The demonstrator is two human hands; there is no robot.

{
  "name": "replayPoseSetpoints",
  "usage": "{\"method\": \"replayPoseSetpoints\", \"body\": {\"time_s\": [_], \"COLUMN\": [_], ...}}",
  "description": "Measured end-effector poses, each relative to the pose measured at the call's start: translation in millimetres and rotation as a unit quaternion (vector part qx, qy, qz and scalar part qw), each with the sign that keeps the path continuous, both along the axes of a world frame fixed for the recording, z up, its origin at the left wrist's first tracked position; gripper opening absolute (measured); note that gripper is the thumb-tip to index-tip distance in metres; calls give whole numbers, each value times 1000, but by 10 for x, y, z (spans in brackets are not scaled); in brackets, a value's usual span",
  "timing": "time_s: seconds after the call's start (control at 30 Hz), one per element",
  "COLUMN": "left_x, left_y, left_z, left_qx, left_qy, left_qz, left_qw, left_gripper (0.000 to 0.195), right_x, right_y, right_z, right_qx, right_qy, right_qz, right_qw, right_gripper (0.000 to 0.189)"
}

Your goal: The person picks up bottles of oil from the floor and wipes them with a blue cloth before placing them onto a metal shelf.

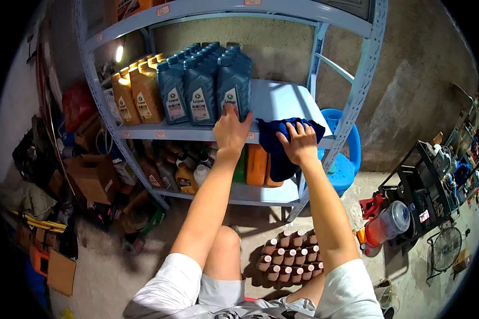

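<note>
My left hand (232, 129) touches the lower front of a teal Lopal motor oil bottle (228, 85), the rightmost of the front row, with thumb and fingers spread. Whether it grips the bottle I cannot tell. My right hand (301, 143) lies on a dark blue cloth (272, 137) draped over the front edge at the right end of the middle shelf (281, 99). Its fingers are spread over the cloth; whether they pinch it is unclear. Several teal bottles stand in rows, with gold oil bottles (143, 95) to their left.
Beneath, the lower shelf (263, 193) holds assorted bottles and an orange container (256, 165). Several brown bottles with pale caps (289, 257) stand on the floor before me. A blue plastic chair (339, 171) is behind the right upright. Cardboard boxes (94, 175) lie left, a water jug (391, 221) right.
</note>
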State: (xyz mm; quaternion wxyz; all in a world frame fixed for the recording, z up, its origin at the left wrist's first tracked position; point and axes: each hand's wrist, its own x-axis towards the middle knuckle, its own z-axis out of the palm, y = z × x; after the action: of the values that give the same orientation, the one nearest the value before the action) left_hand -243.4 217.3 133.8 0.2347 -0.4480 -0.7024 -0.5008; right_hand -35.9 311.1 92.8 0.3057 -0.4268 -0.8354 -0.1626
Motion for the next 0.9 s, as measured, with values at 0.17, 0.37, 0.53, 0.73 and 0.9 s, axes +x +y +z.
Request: {"method": "replayPoseSetpoints", "body": {"time_s": [0.17,0.37,0.53,0.73,0.9], "left_x": [-14,-54,424,654,1201], "left_y": [110,81,-141,-95,-111], "left_z": [-65,-83,-343,-472,-676], "left_qx": [6,38,108,84,-63], "left_qy": [-9,-5,18,39,-128], "left_qz": [30,-4,-167,-353,-477], "left_qw": [999,999,980,931,867], "left_gripper": [47,39,24,26,38], "right_x": [-45,-196,-620,-440,531], "right_y": [95,346,182,205,217], "right_z": [108,250,101,-271,-68], "right_qx": [-112,-194,-85,148,68], "right_qy": [-12,-56,-7,0,176], "right_qz": [-95,-127,-94,100,33], "right_qw": [989,971,992,984,981], "right_gripper": [67,71,51,36,23]}}
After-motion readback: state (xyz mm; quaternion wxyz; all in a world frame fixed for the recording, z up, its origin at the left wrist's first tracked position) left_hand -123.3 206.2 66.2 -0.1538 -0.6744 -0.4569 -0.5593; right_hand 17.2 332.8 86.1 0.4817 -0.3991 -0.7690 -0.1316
